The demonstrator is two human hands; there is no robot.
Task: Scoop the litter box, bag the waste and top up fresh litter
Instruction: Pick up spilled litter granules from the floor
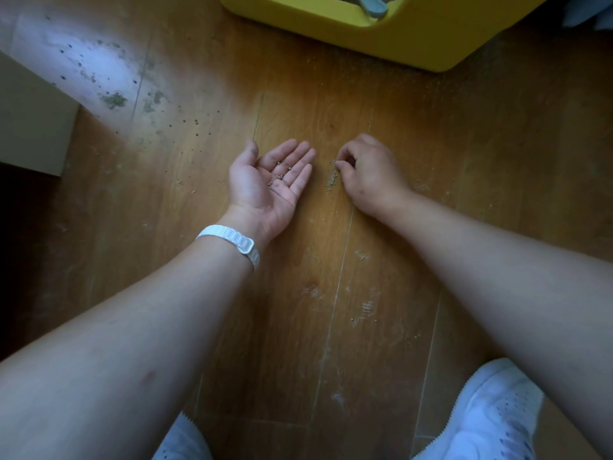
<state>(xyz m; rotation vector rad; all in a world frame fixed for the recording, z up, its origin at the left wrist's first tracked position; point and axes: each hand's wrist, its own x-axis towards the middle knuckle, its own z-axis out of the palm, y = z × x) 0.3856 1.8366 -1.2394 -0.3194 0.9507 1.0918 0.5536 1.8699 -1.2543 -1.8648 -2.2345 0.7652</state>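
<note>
The yellow litter box (391, 34) stands on the wooden floor at the top of the view, with a grey scoop handle (373, 5) showing inside it. My left hand (268, 184) lies palm up on the floor, fingers straight, with several litter grains (280, 175) resting in the palm. A white band circles that wrist. My right hand (368, 171) is palm down beside it, fingers curled, fingertips pinching at a small heap of spilled litter (332, 179) on the floor.
Loose litter grains and dust are scattered over the floor (331, 277), thickest at the upper left (112, 97) and along the box's front. A pale cardboard-like edge (30, 117) sits at the far left. White shoes (491, 413) show at the bottom.
</note>
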